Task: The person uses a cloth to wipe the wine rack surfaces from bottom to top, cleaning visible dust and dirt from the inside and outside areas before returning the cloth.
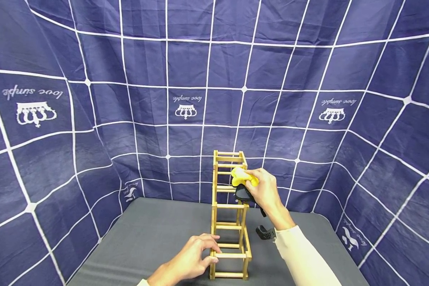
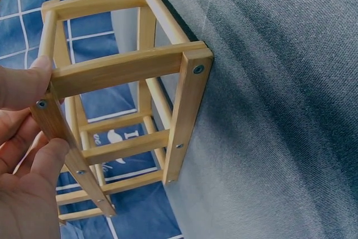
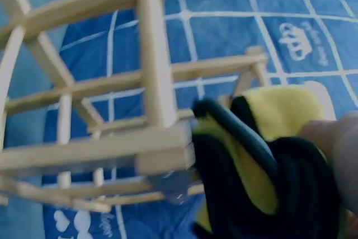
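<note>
A stepped wooden rack (image 1: 230, 206) of light slats and rungs stands in front of me in the head view. My left hand (image 1: 196, 254) grips its near left corner post, thumb and fingers around the wood, as the left wrist view shows with the post (image 2: 53, 118). Higher up on the right side, my right hand (image 1: 266, 188) pinches a bunched yellow cloth (image 1: 240, 176). In the right wrist view the cloth (image 3: 285, 110) shows black parts and lies close beside a rack corner (image 3: 165, 158); whether it touches the wood I cannot tell.
The rack stands on a grey cloth surface (image 1: 157, 230). Dark blue curtains (image 1: 221, 107) with white grid lines hang behind and on both sides. A black strap piece (image 1: 266, 233) shows at my right wrist.
</note>
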Tool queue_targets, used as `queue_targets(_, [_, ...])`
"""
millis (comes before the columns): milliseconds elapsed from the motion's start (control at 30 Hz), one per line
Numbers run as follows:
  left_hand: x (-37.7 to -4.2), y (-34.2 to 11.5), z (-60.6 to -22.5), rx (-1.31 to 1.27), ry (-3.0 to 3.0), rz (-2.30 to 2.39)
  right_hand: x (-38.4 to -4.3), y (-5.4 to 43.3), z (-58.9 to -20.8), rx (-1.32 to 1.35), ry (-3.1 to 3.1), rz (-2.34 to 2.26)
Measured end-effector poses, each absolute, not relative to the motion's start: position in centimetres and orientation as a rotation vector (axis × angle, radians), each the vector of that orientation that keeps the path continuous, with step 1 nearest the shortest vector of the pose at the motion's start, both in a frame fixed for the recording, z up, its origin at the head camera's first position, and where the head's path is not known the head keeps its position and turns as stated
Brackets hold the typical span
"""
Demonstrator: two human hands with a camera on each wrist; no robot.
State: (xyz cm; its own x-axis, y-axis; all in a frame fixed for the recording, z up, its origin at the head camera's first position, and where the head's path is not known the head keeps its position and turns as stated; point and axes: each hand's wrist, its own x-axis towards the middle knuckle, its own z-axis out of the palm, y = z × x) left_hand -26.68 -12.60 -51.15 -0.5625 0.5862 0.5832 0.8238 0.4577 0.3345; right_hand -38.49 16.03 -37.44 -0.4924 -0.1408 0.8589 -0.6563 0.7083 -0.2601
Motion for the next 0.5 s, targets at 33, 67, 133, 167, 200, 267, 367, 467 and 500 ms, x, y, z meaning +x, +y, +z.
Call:
queue_targets(33, [-26.7, -12.6, -51.1, -1.189, -2.323, -0.846, -38.4, 16.0, -37.1, 0.624, -1.965, 0.735])
queue_targets(67, [-26.8, -12.6, -51.1, -1.190, -2.321, -0.846, -38.3, 16.0, -36.7, 0.638, -1.911, 0.740])
queue_targets(133, [-26.8, -12.6, -51.0, -1.192, -2.320, -0.854, -38.3, 15.9, -35.9, 0.660, -1.825, 0.734])
queue_targets(167, [-26.8, -12.7, -50.9, -1.191, -2.323, -0.856, -38.3, 15.8, -35.6, 0.668, -1.797, 0.721])
queue_targets(200, [-26.8, -12.7, -50.9, -1.189, -2.326, -0.858, -38.4, 15.7, -35.2, 0.679, -1.780, 0.701])
queue_targets(267, [-26.8, -12.8, -50.8, -1.185, -2.337, -0.861, -38.8, 15.3, -34.6, 0.691, -1.796, 0.636])
queue_targets(367, [-26.8, -12.8, -50.9, -1.190, -2.346, -0.874, -39.5, 14.4, -34.0, 0.692, -1.881, 0.505])
queue_targets(467, [-26.9, -12.8, -51.2, -1.213, -2.340, -0.898, -39.9, 13.0, -33.5, 0.687, -1.955, 0.369])
queue_targets(500, [-27.0, -12.8, -51.2, -1.220, -2.334, -0.904, -40.0, 12.5, -33.4, 0.692, -1.964, 0.336])
